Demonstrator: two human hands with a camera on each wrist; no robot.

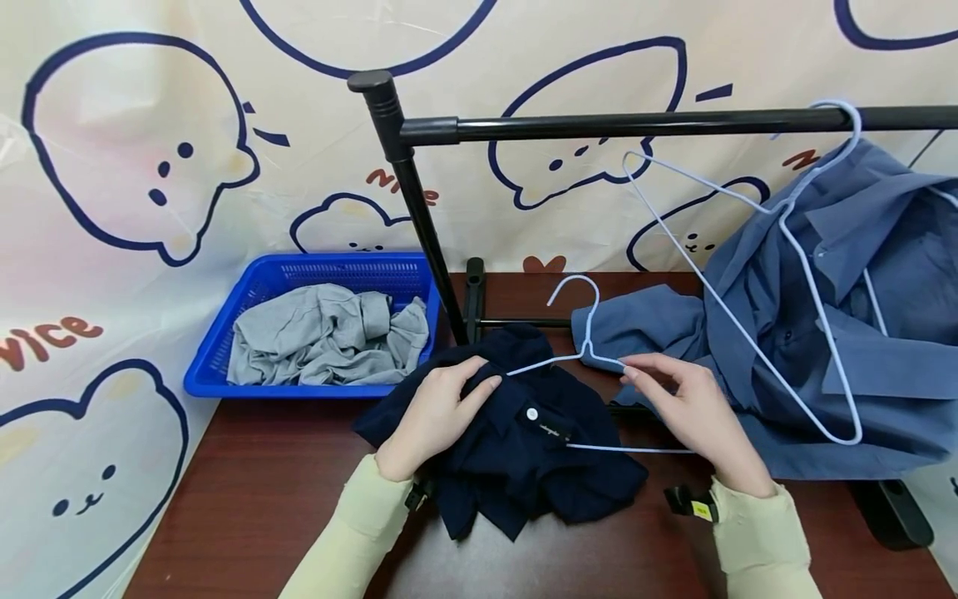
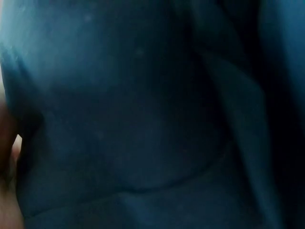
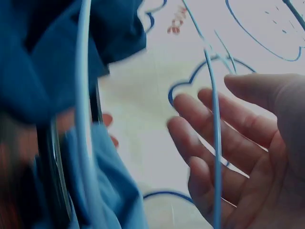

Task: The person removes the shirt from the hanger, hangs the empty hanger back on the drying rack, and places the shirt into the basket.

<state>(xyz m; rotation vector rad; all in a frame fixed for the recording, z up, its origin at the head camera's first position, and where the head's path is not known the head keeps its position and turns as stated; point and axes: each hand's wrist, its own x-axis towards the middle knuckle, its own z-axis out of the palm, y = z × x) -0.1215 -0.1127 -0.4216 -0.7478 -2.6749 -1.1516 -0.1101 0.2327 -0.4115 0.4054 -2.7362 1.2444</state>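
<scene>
A dark navy shirt (image 1: 516, 478) with a white button lies bunched on the table. My left hand (image 1: 434, 416) grips it near the collar, thumb and forefinger pinching the cloth. Dark fabric (image 2: 133, 119) fills most of the left wrist view. One side of a pale blue wire hanger (image 1: 587, 346) runs into the shirt, its end hidden by cloth; the hook points up. Between thumb and forefinger, my right hand (image 1: 692, 412) pinches the hanger's other shoulder. In the right wrist view the hanger's wire (image 3: 217, 143) crosses in front of the loosely bent fingers.
A black rack (image 1: 584, 127) stands over the table. From it, at right, hangs a blue-grey shirt (image 1: 891, 366) partly on another pale hanger (image 1: 812, 266), its sleeve close behind my right hand. A blue basket (image 1: 202, 366) with a light grey garment (image 1: 314, 341) sits at the left.
</scene>
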